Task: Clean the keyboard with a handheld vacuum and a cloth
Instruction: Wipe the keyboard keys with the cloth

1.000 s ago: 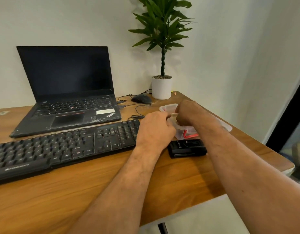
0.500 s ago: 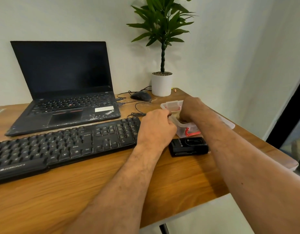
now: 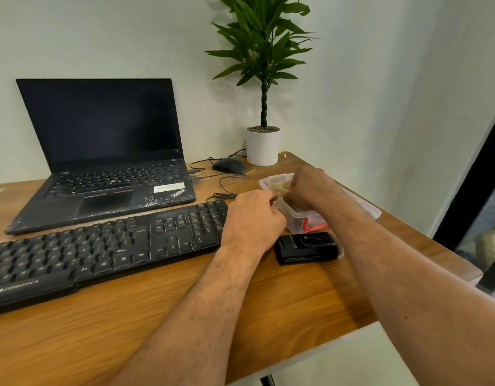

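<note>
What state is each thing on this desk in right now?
Laptop: open, screen dark.
Clear plastic box: open.
Pale cloth: gripped by right hand over the box.
Left hand: curled at the cloth.
Keyboard: untouched.
Handheld vacuum: lying unheld.

The keyboard [image 3: 101,246] is black with pale lettering on its keys, and the laptop [image 3: 101,162] behind it is black too, with red trim above the touchpad and a white sticker. The desk [image 3: 129,330] shows warm brown wood grain. The little box [image 3: 296,218] is clear plastic with a red clasp; the cloth [image 3: 279,187] in it looks pale yellowish. The small device [image 3: 307,247] is glossy black. Green leaves rise over the plant's white pot [image 3: 262,147], and the mouse [image 3: 229,165] is dark
</note>
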